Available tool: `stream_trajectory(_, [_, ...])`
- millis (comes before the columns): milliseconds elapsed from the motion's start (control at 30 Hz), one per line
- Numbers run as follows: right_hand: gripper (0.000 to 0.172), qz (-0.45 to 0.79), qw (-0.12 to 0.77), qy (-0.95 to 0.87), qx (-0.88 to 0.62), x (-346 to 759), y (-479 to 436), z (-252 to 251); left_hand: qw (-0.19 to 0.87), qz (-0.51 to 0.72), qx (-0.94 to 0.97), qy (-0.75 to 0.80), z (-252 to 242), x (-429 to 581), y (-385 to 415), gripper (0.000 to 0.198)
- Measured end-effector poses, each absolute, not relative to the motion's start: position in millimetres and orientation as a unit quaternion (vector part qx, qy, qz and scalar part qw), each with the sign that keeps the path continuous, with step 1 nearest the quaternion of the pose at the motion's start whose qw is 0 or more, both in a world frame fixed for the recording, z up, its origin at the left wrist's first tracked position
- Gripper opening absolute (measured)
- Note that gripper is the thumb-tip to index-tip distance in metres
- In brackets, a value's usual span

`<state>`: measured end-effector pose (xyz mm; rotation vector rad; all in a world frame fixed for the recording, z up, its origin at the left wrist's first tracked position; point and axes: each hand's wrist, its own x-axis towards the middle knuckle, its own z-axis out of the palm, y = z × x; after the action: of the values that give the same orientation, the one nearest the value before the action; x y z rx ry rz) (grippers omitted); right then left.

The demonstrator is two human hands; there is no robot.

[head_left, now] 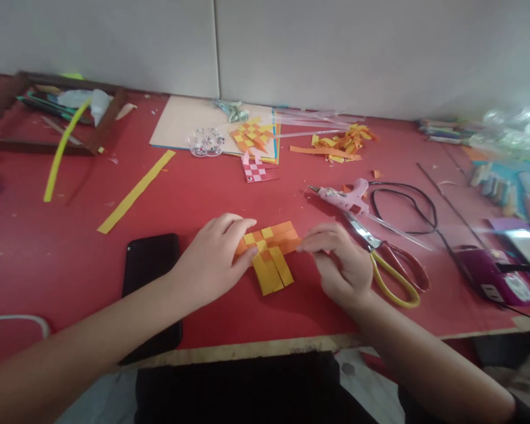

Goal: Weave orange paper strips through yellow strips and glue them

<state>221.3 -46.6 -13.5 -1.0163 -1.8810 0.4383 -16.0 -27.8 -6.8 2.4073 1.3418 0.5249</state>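
On the red table in front of me lies a small weave of orange and yellow paper strips (271, 265), checkered at its upper left, with yellow ends toward me and orange ends to the right. My left hand (216, 253) pinches its left side between thumb and fingers. At the right, the fingertips of my right hand (340, 262) are closed on the end of an orange strip. Scissors (373, 241) with one red and one yellow handle lie just right of my right hand, below a pink glue gun (347, 197). A black phone (152, 265) lies partly under my left forearm.
Behind the weave are a finished checkered paper fish (251, 136), a pink checkered one (254, 169), a box of beads (206, 142) and orange-yellow scraps (344, 141). A yellow strip (136, 191) and a brown tray (39, 146) are at left. The glue gun's cord (435, 215) loops at right.
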Motion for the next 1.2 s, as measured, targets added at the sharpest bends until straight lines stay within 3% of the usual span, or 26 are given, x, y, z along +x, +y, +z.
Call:
stream_trajectory(167, [0.026, 0.166, 0.49, -0.739, -0.432, 226.2, -41.5, -12.3, 0.199, 0.07, 0.848, 0.487, 8.5, -2.3, -0.1, 0.037])
stream_trajectory(433, [0.023, 0.179, 0.492, -0.696, -0.492, 232.1, -32.2, -17.4, 0.319, 0.03, 0.822, 0.47, 14.0, 1.9, 23.8, 0.025])
stream_trajectory(500, [0.03, 0.17, 0.459, -0.728, -0.48, 235.1, -27.8, -16.4, 0.336, 0.026, 0.823, 0.457, 20.4, -0.6, 22.7, 0.025])
stream_trajectory(633, [0.062, 0.157, 0.336, -0.836, -0.404, 239.9, -19.7, -11.3, 0.417, 0.01, 0.808, 0.417, 42.4, -6.4, 17.1, 0.025])
stream_trajectory(733, [0.05, 0.129, 0.302, -0.855, -0.402, 241.8, -16.1, -12.0, 0.44, 0.001, 0.813, 0.38, 61.0, -10.5, 12.6, 0.024])
stream_trajectory(800, [0.028, 0.098, 0.329, -0.837, -0.425, 242.9, -14.4, -15.4, 0.429, -0.001, 0.826, 0.366, 72.3, -12.4, 9.4, 0.025])
stream_trajectory(900, [0.015, 0.08, 0.423, -0.765, -0.479, 246.1, -10.6, -20.0, 0.411, 0.041, 0.839, 0.354, 86.9, -13.6, 2.7, 0.019])
stream_trajectory(1033, [0.02, 0.168, 0.588, -0.578, -0.541, 257.5, -2.0, -13.9, 0.325, 0.164, 0.879, 0.309, 101.0, -14.9, -7.3, 0.011])
stream_trajectory(1133, [0.022, 0.254, 0.695, -0.457, -0.494, 266.7, -1.0, 0.9, 0.211, 0.21, 0.917, 0.267, 105.5, -16.7, -11.2, 0.021])
stream_trajectory(1200, [0.02, 0.289, 0.707, -0.458, -0.454, 268.0, -5.9, 11.6, 0.159, 0.22, 0.93, 0.246, 105.1, -16.6, -12.0, 0.028])
